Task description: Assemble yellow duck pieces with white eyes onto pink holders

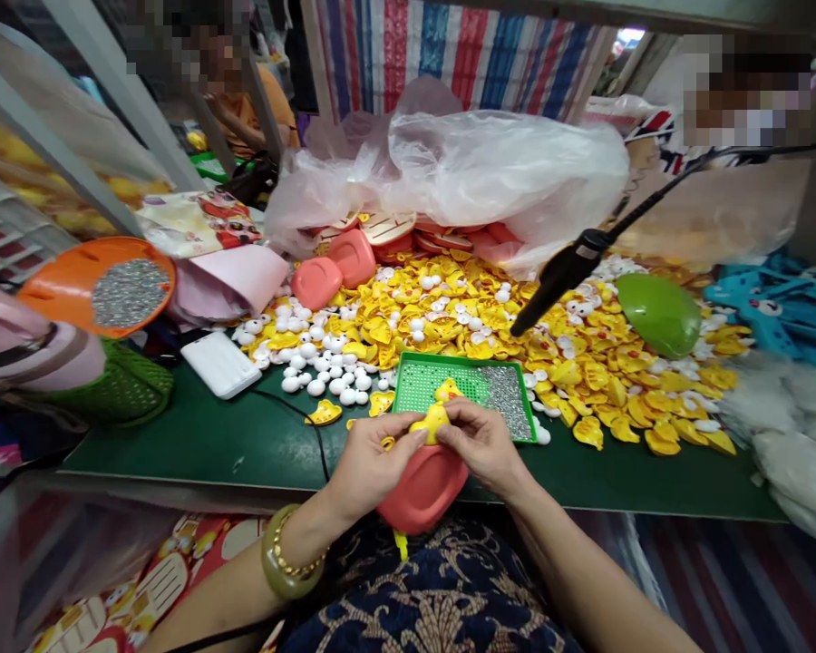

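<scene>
Just in front of my body, a yellow plastic duck piece (432,423) sits at the upper edge of a rounded red plastic part (425,490). My left hand (377,458) pinches the duck piece from the left, thumb and fingertips closed on it. From the other side my right hand (481,443) grips it, thumb near its middle. The red part hangs below both hands, over the table's front edge, with a small yellow bit at its bottom. Behind the hands lies a green perforated tray (414,385) holding small silvery screws (507,396).
Yellow pieces (428,317) and white eye-like balls (336,367) pile across the green table (245,444). A black rod-like tool (561,277) hangs on the right near a green bowl (658,313). Left are a white box (221,365) and an orange dish (61,272).
</scene>
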Available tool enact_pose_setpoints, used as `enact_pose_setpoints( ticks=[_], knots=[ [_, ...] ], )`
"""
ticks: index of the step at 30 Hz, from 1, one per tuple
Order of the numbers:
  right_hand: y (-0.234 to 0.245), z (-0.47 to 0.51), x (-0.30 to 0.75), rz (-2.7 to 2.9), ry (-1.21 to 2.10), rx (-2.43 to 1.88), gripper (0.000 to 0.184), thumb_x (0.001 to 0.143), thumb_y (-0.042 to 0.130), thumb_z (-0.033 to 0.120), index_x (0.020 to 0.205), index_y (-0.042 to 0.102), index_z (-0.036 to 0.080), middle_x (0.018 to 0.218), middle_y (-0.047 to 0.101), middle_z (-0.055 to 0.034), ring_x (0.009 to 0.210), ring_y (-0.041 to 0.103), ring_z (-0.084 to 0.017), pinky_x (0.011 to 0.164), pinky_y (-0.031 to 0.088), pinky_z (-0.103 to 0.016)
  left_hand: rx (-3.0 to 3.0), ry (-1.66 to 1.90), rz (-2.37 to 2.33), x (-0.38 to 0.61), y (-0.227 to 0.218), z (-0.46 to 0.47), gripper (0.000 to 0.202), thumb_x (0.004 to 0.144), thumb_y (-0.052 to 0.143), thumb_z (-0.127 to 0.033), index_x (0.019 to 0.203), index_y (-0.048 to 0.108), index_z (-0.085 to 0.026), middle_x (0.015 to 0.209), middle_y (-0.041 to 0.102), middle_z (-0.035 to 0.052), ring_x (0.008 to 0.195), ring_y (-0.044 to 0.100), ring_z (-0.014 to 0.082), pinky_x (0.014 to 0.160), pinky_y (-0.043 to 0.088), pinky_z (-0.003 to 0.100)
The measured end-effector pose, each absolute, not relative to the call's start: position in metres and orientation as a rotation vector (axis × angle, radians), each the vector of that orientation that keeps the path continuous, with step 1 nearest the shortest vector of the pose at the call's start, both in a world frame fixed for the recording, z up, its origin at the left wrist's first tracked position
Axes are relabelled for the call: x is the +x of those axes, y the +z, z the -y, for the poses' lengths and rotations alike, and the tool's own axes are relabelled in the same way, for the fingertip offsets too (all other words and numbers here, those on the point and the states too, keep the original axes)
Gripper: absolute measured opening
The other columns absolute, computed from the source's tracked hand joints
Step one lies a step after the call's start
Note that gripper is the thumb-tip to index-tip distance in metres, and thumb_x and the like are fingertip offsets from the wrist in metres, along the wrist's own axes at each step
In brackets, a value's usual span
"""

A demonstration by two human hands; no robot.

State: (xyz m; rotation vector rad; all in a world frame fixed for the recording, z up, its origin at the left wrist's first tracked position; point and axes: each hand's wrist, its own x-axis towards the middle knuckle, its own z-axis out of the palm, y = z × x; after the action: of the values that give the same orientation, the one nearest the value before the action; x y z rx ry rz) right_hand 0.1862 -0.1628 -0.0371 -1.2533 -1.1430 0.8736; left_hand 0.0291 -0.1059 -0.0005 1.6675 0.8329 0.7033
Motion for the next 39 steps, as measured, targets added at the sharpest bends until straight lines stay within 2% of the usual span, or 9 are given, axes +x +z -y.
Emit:
enact_pose_setpoints(
  ticks=[6, 10, 13, 18, 23, 28, 32, 35, 39],
  knots=[
    [-0.051, 0.141, 0.185, 1.104, 0.734, -1.363, 0.012, 0.072, 0.060, 0.026, 0.062, 0.063, 0.019, 0.064, 0.059, -0.0009, 0.067, 0.055, -0.015, 0.068, 0.049, -0.032, 1.623, 0.659, -0.887, 0.044, -0.011, 0.087, 0.026, 0.077, 0.063, -0.031, 0.093, 0.074, -0.015, 0.093, 0.074, 0.0089, 0.084, 0.069, 0.0224, 0.079, 0.056, 0.035],
    [-0.057, 0.154, 0.193, 1.139, 0.613, -1.366, 0.013, 0.079, 0.057, 0.027, 0.075, 0.068, 0.021, 0.075, 0.065, -0.0031, 0.076, 0.061, -0.017, 0.074, 0.052, -0.035, 1.596, 0.500, -0.782, 0.054, -0.010, 0.077, 0.025, 0.071, 0.069, -0.031, 0.090, 0.075, -0.016, 0.087, 0.075, 0.0083, 0.076, 0.069, 0.0200, 0.071, 0.057, 0.031],
    [-0.064, 0.190, 0.217, 1.142, 0.305, -1.466, 0.021, 0.085, 0.052, 0.020, 0.096, 0.069, 0.023, 0.096, 0.067, -0.0068, 0.090, 0.063, -0.018, 0.081, 0.052, -0.037, 1.544, 0.405, -0.763, 0.053, -0.009, 0.074, 0.024, 0.069, 0.071, -0.030, 0.089, 0.076, -0.017, 0.083, 0.075, 0.0084, 0.069, 0.068, 0.0179, 0.063, 0.056, 0.028],
    [-0.105, 0.244, 0.285, 1.084, -0.253, -1.844, 0.023, 0.078, 0.061, 0.021, 0.098, 0.071, 0.020, 0.097, 0.065, -0.0114, 0.092, 0.061, -0.025, 0.084, 0.049, -0.047, 1.526, 0.390, -0.822, 0.053, -0.013, 0.073, 0.028, 0.064, 0.074, -0.028, 0.089, 0.076, -0.016, 0.082, 0.075, 0.0100, 0.065, 0.067, 0.0187, 0.059, 0.055, 0.028],
    [-0.131, 0.248, 0.315, 1.105, 0.007, -1.929, 0.025, 0.074, 0.063, 0.031, 0.095, 0.071, 0.019, 0.092, 0.070, -0.0115, 0.084, 0.064, -0.025, 0.081, 0.051, -0.049, 1.627, 0.366, -0.734, 0.067, -0.009, 0.086, 0.029, 0.066, 0.071, -0.028, 0.091, 0.075, -0.011, 0.080, 0.075, 0.0106, 0.063, 0.067, 0.0177, 0.057, 0.054, 0.025],
    [-0.078, 0.250, 0.280, 0.844, 0.384, -1.616, 0.033, 0.081, 0.062, 0.033, 0.111, 0.062, 0.019, 0.106, 0.069, -0.0115, 0.092, 0.067, -0.022, 0.082, 0.055, -0.040, 2.042, 0.457, -0.380, 0.060, 0.011, 0.103, 0.026, 0.081, 0.062, -0.025, 0.102, 0.071, -0.013, 0.076, 0.073, 0.0075, 0.060, 0.064, 0.0146, 0.056, 0.053, 0.023],
    [-0.022, 0.245, 0.245, 1.150, 0.773, -1.333, 0.027, 0.081, 0.064, 0.031, 0.107, 0.065, 0.026, 0.104, 0.070, -0.0070, 0.096, 0.067, -0.021, 0.084, 0.056, -0.039, 2.440, 0.544, -0.089, 0.047, 0.023, 0.114, 0.052, 0.087, 0.053, -0.019, 0.136, 0.040, -0.008, 0.087, 0.071, 0.0117, 0.070, 0.066, 0.0193, 0.063, 0.055, 0.031],
    [-0.005, 0.237, 0.236, 1.360, 0.788, -1.238, 0.024, 0.082, 0.062, 0.029, 0.106, 0.067, 0.029, 0.103, 0.069, -0.0047, 0.099, 0.064, -0.020, 0.084, 0.056, -0.040, 2.601, 0.503, -0.004, 0.040, 0.026, 0.120, 0.063, 0.090, 0.047, -0.017, 0.145, 0.018, -0.006, 0.094, 0.068, 0.0152, 0.075, 0.066, 0.0215, 0.063, 0.056, 0.035],
    [-0.003, 0.232, 0.238, 1.519, 0.705, -1.221, 0.032, 0.083, 0.062, 0.020, 0.111, 0.065, 0.034, 0.103, 0.069, -0.0023, 0.096, 0.065, -0.017, 0.082, 0.057, -0.037, 2.656, 0.513, 0.035, 0.036, 0.026, 0.123, 0.060, 0.091, 0.044, -0.016, 0.143, 0.016, -0.004, 0.092, 0.068, 0.0148, 0.073, 0.065, 0.0219, 0.062, 0.056, 0.035]
  ],
)
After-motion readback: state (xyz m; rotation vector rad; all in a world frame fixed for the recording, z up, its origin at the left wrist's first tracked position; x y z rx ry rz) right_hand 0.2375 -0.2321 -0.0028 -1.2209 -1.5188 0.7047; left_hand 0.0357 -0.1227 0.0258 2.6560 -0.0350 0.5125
